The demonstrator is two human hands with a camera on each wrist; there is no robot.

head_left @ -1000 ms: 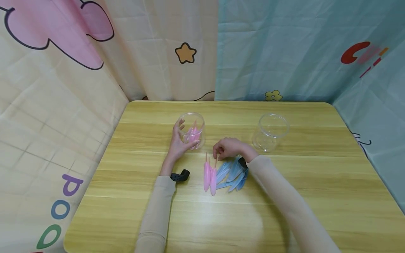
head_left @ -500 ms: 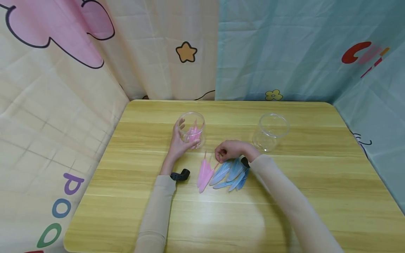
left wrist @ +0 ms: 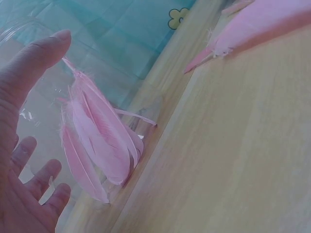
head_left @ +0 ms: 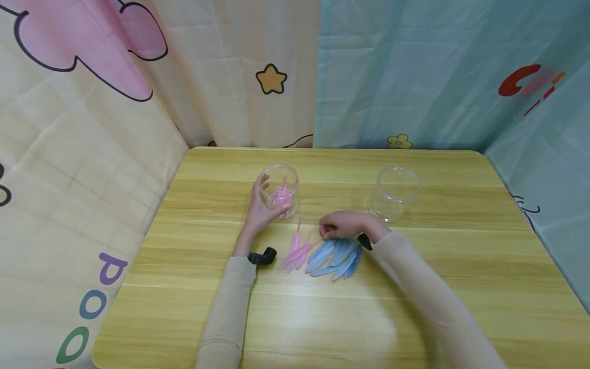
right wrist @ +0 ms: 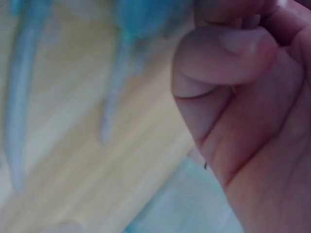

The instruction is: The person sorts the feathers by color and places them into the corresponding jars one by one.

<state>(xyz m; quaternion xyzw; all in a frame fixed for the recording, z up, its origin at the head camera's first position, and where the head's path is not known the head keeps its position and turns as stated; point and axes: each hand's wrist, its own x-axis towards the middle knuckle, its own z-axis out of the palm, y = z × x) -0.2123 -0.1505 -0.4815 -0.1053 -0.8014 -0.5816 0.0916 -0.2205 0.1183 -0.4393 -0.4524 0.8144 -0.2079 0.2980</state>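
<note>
My left hand (head_left: 259, 211) holds a clear cup (head_left: 295, 199) from its left side, thumb and fingers spread around the wall. Several pink feathers (left wrist: 97, 128) stand inside it, quills up. My right hand (head_left: 344, 224) is curled over the table and pinches the quill of a pink feather (head_left: 298, 252), which slants across other pink feathers (head_left: 295, 241). Blue feathers (head_left: 342, 256) lie fanned out just below the right hand. In the right wrist view, the thumb (right wrist: 223, 56) bends against the fingers, and the pinched quill is hidden there.
A second clear cup (head_left: 392, 197), with nothing seen in it, stands at the back right beyond the right hand. The wooden table (head_left: 461, 266) meets printed curtains (head_left: 392, 61) at its back and sides.
My right hand has shifted slightly right and toward me. The pinched pink feather has swung from nearly upright in view to a slant across the others. The left hand stays on the cup.
</note>
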